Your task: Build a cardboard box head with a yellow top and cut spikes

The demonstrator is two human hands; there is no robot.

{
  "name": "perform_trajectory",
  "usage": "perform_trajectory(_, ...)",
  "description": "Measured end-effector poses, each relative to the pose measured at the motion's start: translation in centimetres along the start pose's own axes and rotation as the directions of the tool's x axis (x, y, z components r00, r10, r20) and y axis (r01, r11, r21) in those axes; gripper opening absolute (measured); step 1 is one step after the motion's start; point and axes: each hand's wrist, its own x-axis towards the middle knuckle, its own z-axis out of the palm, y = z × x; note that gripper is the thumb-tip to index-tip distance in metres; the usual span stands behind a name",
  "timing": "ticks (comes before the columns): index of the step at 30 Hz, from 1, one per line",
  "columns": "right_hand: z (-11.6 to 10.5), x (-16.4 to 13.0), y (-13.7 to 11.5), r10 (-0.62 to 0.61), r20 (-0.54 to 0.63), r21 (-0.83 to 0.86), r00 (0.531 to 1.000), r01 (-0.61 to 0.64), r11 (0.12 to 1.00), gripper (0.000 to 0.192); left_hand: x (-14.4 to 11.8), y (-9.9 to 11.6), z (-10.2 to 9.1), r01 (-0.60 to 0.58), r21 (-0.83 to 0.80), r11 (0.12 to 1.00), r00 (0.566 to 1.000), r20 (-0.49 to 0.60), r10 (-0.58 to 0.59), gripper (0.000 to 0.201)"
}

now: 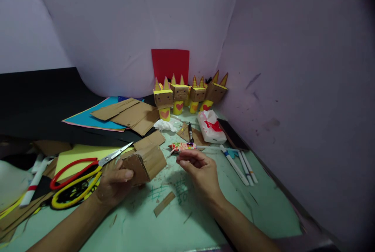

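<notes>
A small cardboard box point(156, 163) with a strip of cardboard over its side is in my left hand point(115, 181), whose thumb presses on its near face. My right hand point(205, 172) hovers to the right of the box, apart from it. Its fingers are loosely curled, with a gap to the thumb and nothing visible between them. Just beyond it lies a floral-patterned object point(183, 147) with a white stick at its right end. Scissors point(101, 163) with red and yellow handles lie beside my left hand. A narrow cardboard strip point(164, 204) rests on the table between my forearms.
Several cardboard figures point(180, 93) with pointed ears stand at the back before a red sheet point(170, 62). Cardboard pieces point(134, 113) lie on blue paper point(84, 116). Right of centre are a tissue pack point(211, 127), a black pen point(190, 133) and several markers point(236, 166). A wall rises at right.
</notes>
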Motion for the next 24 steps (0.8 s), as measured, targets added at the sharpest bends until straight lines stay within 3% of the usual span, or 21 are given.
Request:
perform_trajectory(7,-0.2,0.46,0.51,0.033,-0.19,0.034,0.981,-0.027,0.999,0.02,-0.04,0.12,0.48,-0.007,-0.033,0.999,1.0,0.01,0.008,0.052)
perform_trajectory(17,-0.18,0.11,0.34,-0.109,-0.246,-0.054,0.963,0.099,0.994,0.018,-0.05,0.17,0.64,0.0,-0.031,1.0,1.0,0.029,0.001,0.078)
perform_trajectory(21,-0.21,0.21,0.22,-0.084,-0.263,0.038,0.961,0.097,0.995,0.027,0.05,0.23,0.8,-0.029,-0.018,0.999,0.996,0.084,0.03,0.077)
perform_trajectory(24,-0.2,0.27,-0.01,-0.024,-0.21,0.157,0.977,0.058,0.986,0.029,0.05,0.15,0.56,-0.04,-0.017,0.999,0.996,0.076,0.041,0.068)
